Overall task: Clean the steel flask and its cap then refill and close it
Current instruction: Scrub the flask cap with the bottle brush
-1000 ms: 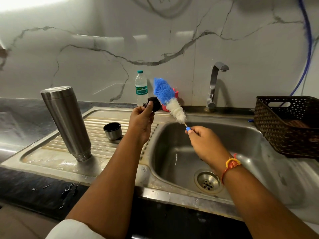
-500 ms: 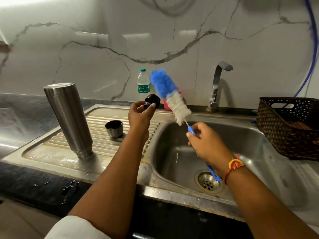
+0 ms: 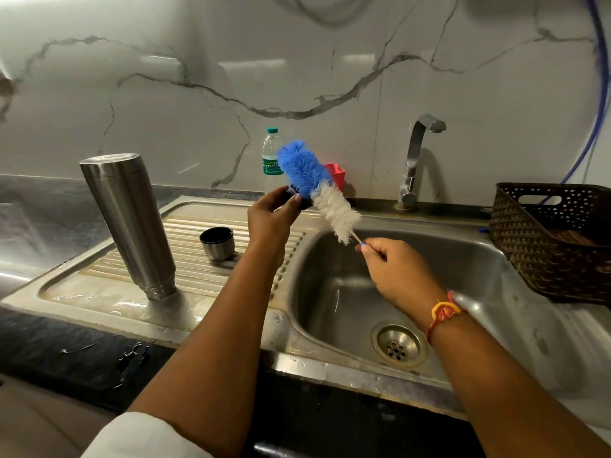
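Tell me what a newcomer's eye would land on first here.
The blue and white brush at centre, its handle pinched by the right hand above the sink, its bristles against a small black cap in the left hand. Next, the tall steel flask standing upside down on the draining board at left, a small steel cup beside it.

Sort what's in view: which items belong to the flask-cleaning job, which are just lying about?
Job: steel flask, inverted on the drainboard; steel cup beside it; black stopper in the left hand; bottle brush in the right hand; tap; sink.
Lying about: plastic water bottle, red holder, brown basket, blue hose.
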Action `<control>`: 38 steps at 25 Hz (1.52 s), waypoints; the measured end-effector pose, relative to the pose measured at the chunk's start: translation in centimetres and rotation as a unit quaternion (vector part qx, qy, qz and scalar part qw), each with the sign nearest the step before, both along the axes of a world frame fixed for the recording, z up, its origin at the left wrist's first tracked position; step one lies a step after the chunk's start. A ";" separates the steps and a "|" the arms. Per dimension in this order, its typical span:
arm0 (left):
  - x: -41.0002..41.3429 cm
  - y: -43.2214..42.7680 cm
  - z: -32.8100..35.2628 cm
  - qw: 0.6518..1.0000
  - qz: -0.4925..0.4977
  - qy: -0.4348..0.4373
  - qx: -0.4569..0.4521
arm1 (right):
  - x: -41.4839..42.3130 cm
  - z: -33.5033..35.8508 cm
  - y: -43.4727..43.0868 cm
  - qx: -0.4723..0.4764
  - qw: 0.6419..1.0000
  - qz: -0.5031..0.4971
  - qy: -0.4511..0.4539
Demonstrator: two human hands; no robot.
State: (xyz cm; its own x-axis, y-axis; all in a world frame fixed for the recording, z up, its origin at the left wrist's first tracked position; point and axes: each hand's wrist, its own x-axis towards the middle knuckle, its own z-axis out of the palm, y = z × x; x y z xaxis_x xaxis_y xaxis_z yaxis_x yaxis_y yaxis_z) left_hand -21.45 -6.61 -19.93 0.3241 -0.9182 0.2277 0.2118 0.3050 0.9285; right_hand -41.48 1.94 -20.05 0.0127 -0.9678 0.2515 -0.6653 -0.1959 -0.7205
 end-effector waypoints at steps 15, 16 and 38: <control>0.2 0.1 -0.1 1.000 0.003 -0.024 -0.015 | -0.7 0.7 0.8 0.058 0.998 0.033 -0.015; -0.1 0.1 0.0 0.999 0.006 -0.025 -0.018 | -0.7 0.8 0.8 0.059 0.998 0.032 -0.017; 0.3 -0.4 0.9 0.941 -0.102 0.323 -0.007 | -0.5 2.3 2.5 0.330 0.865 0.095 -0.366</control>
State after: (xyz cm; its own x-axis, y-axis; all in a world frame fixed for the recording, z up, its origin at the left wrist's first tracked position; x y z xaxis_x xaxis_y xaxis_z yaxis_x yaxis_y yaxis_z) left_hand -21.15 -6.98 -19.01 0.2170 -0.9746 0.0553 0.7864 0.2081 0.5817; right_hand -41.99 4.48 -17.79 0.2584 -0.9019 -0.3461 0.0161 0.3622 -0.9320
